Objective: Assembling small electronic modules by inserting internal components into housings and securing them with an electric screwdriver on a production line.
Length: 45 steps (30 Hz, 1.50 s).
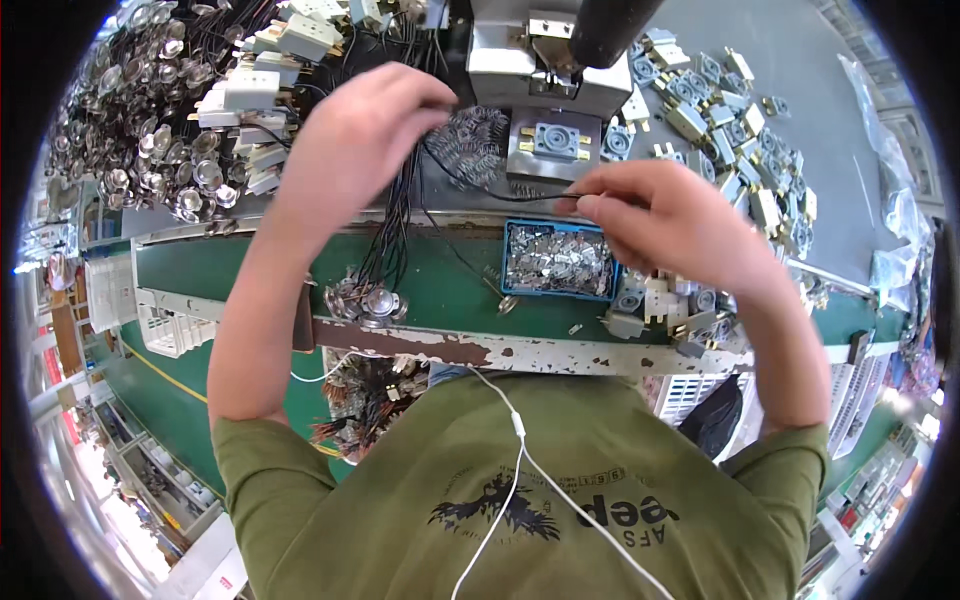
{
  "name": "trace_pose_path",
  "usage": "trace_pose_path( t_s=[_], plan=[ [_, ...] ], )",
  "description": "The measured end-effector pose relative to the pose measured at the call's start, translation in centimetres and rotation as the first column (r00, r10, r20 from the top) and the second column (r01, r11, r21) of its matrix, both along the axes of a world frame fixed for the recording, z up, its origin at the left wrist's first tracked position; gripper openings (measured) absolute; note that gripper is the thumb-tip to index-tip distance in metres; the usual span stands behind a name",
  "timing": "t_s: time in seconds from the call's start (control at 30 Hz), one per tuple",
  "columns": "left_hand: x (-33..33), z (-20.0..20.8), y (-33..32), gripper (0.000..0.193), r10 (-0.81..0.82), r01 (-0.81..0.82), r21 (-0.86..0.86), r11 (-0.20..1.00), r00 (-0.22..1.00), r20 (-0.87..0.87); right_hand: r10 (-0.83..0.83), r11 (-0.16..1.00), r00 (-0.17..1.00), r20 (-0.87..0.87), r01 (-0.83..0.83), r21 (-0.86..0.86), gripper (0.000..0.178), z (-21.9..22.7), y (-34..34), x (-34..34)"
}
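Observation:
Between thumb and fingers my right hand [670, 215] pinches the end of a thin black wire [490, 192]. That wire runs left toward the bundle of black wires [400, 215] near my left hand. My left hand [365, 125] is raised over the bundle, blurred, with its thumb and fingertips close together; whether they grip anything I cannot tell. Between and beyond the hands, a pale plastic housing with brass prongs [557, 141] sits on a metal block [520, 165] in front of a grey machine [497, 62]. A pile of small springs [468, 145] lies left of the block.
A blue tray [507, 262] of small metal pieces stands below my right hand. Pale housings [715, 120] are heaped at the right, more [655, 305] near the front edge. White plug pieces [252, 90] and round metal discs on wires [150, 150] fill the left.

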<state>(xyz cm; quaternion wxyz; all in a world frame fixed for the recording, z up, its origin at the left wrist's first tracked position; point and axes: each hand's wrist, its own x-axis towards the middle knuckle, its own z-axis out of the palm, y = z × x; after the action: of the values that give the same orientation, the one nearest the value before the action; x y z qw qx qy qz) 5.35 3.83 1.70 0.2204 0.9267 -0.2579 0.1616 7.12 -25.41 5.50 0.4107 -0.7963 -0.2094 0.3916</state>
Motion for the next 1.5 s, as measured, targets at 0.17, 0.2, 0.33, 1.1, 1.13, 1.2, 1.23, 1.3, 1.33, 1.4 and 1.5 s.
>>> trace_pose_path(
  t_s=[0.17,0.2,0.33,1.1,1.13,1.2,1.23,1.3,1.33,1.4,1.5],
  plan=[
    [0.5,0.2,-0.2,0.015,0.069,-0.079,-0.062,0.995,0.987,-0.144,-0.018,0.963,0.873,-0.488,0.147,0.226,0.031,-1.6,-2.8,-1.6],
    [0.4,0.2,-0.3,0.015,0.071,-0.081,-0.057,0.995,0.986,-0.149,-0.042,0.983,0.932,-0.359,0.102,0.150,0.030,-1.2,-2.9,-2.2],
    [0.1,1.0,-1.9,0.016,-0.060,0.057,-0.117,0.991,0.998,-0.021,0.130,0.991,0.552,0.824,-0.090,-0.097,0.027,-1.5,-3.5,-0.4],
    [2.0,-2.2,-8.0,0.008,-0.144,0.149,0.093,0.984,0.988,-0.054,-0.362,0.908,0.826,0.432,0.208,0.364,0.048,-5.3,-4.5,-5.0],
    [1.9,-2.2,-8.1,0.009,-0.130,0.139,0.096,0.986,0.987,-0.092,-0.363,0.908,0.825,0.433,0.208,0.364,0.048,-5.3,-4.5,-5.1],
    [1.9,-2.2,-8.1,0.009,-0.122,0.132,0.106,0.986,0.988,-0.092,-0.392,0.888,0.832,0.392,0.230,0.399,0.049,-5.3,-4.6,-5.3],
    [1.9,-2.2,-8.1,0.009,-0.113,0.124,0.117,0.985,0.989,-0.094,-0.391,0.888,0.832,0.393,0.230,0.398,0.049,-5.2,-4.6,-5.4],
    [1.8,-2.0,-7.9,0.013,-0.132,0.140,0.092,0.986,0.988,-0.085,-0.403,0.881,0.838,0.368,0.246,0.404,0.049,-5.0,-4.6,-5.4],
    [1.8,-1.8,-7.9,0.017,-0.150,0.155,0.068,0.985,0.986,-0.077,-0.401,0.883,0.839,0.368,0.248,0.399,0.049,-5.0,-4.8,-5.4],
    [0.5,-0.6,-7.7,0.021,-0.206,0.207,0.006,0.978,0.974,-0.094,-0.407,0.884,0.813,0.415,0.237,0.403,0.049,-5.2,-5.2,-5.1],
    [-1.0,0.1,-7.4,0.029,-0.281,0.288,0.005,0.958,0.941,-0.189,-0.373,0.908,0.823,0.429,0.228,0.352,0.044,-4.5,-4.7,-4.4]
  ],
)
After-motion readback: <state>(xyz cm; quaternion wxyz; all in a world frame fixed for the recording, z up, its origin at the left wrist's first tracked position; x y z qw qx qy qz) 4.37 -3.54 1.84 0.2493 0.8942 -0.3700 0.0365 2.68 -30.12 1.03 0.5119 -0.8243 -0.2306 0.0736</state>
